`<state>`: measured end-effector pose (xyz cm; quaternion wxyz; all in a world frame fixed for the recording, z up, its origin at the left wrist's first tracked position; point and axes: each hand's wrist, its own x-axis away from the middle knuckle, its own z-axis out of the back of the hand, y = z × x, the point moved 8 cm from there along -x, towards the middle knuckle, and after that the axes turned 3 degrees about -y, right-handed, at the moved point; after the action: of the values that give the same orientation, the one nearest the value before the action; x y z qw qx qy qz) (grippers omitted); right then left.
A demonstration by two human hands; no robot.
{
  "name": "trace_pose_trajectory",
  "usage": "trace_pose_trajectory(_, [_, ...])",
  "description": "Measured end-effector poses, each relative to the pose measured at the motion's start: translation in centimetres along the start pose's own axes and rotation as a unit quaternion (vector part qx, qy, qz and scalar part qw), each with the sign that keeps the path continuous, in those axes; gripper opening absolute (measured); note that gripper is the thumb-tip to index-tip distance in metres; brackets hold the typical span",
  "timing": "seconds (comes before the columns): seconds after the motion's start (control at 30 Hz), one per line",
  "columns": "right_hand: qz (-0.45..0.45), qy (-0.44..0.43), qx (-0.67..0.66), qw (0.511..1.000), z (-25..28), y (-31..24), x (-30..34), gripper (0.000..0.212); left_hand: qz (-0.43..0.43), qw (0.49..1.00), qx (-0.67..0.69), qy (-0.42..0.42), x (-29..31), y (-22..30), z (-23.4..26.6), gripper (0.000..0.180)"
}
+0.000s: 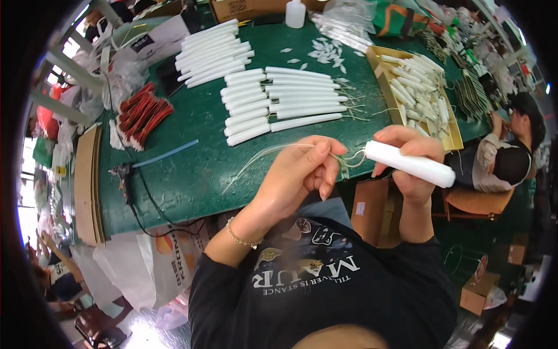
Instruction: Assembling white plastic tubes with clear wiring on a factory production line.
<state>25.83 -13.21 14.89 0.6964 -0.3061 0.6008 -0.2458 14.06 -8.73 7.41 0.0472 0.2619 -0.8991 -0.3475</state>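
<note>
My right hand [415, 151] is closed around a thick white candle-shaped tube [410, 163], tilted with its far end down to the right. Thin pale wires [353, 158] come out of the tube's left end. They run to my left hand [303, 174], which pinches them between thumb and finger; their loose ends [261, 152] trail off to the left. Beyond my hands, rows of white candle tubes [247, 107] lie on the green table [192, 174]. Slimmer white tubes [305, 93] with wires at their right ends lie against them.
A yellow box [379, 68] of wired white tubes stands at right. Flame-shaped clear pieces [328, 53] lie at the back. At left are a glue gun [122, 173] with a blue stick and cord, and red wire bundles [141, 116]. A co-worker [505, 145] sits at right.
</note>
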Motion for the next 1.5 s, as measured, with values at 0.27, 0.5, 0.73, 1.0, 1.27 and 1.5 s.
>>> trace_pose_trajectory(0.27, [-0.338,-0.019,-0.257,0.905,-0.9,8.1,6.1,0.062,-0.098,0.968,-0.169,0.155,2.3,2.6,3.4,0.028])
trace_pose_trajectory(0.5, [-0.279,-0.017,-0.172,0.945,-4.9,8.4,3.8,0.066,-0.094,0.969,-0.199,0.109,1.4,1.1,1.8,0.027])
trace_pose_trajectory(0.73, [-0.261,0.018,-0.057,0.963,-5.8,8.8,3.9,0.032,-0.075,0.962,-0.209,0.16,1.5,1.2,2.7,0.03])
trace_pose_trajectory(1.0, [-0.28,0.005,0.032,0.959,-4.9,8.7,3.3,0.022,-0.058,0.939,-0.302,0.152,1.7,1.5,2.0,0.024])
trace_pose_trajectory(1.27, [-0.366,0.034,-0.14,0.92,-5.8,8.7,3.5,0.022,-0.069,0.914,-0.368,0.154,2.2,2.8,1.5,0.021])
trace_pose_trajectory(1.5, [-0.435,0.085,-0.171,0.88,-6.4,8.7,4.3,0.021,-0.053,0.909,-0.374,0.174,2.0,2.9,2.2,0.019])
